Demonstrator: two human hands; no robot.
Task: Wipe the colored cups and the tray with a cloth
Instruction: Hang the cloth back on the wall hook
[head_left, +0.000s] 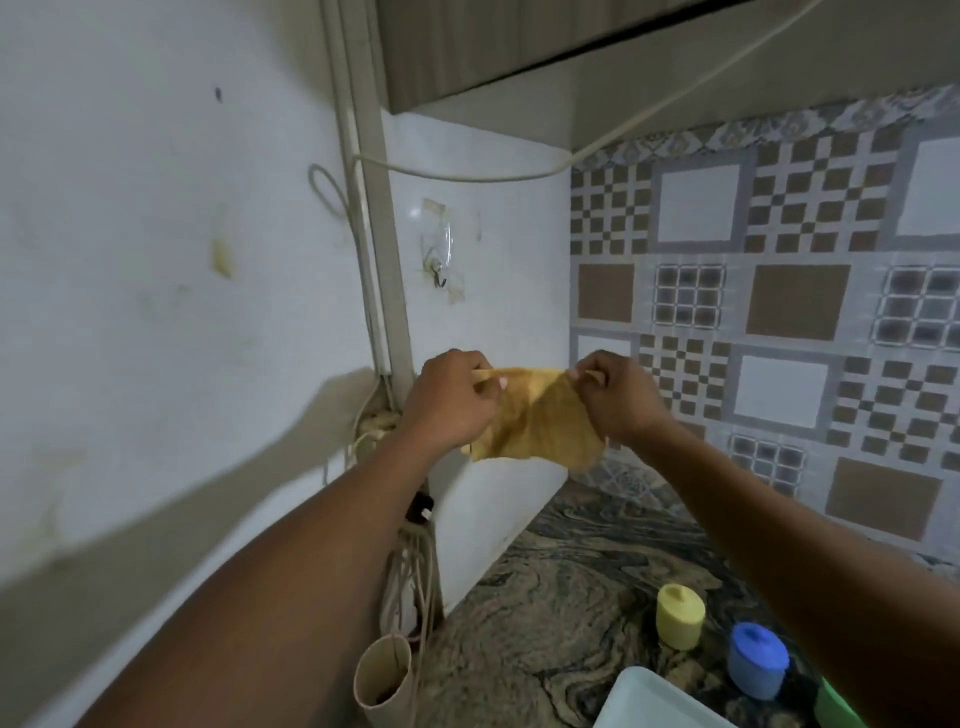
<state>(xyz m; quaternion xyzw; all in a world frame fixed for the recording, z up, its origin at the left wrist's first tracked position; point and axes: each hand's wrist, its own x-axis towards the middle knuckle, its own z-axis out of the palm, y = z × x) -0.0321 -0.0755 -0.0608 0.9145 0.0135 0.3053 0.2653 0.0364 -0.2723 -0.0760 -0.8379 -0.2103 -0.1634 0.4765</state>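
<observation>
Marbled dark stone counter (561, 613) meets a white wall (156, 260) at left and patterned tile (779, 312) at the far side. I see both hands raised above the far left corner of the counter. Left hand (451, 400): fingertips pinched shut on the upper left edge of one yellow cloth (540, 421). Right hand (618, 397): fingertips pinched on the upper right edge of the same cloth, which hangs stretched between the two hands, well clear of the counter.

Count on the counter, near right: three colored cups, all upside down. Yellow cup (679, 616) stands farthest; blue cup (757, 660) stands just beside it, nearer and to the right; green cup (836, 704) is mostly hidden under my right forearm. One white tray (649, 699) lies at the near edge, only a corner in view; I cannot tell its contents.

One beige tube-shaped holder (382, 675) hangs at the near left wall among cords (415, 571); its inside is dark. One clear hook (439, 260) sits on the wall above the hands. Open counter lies between the cups and the left wall.
</observation>
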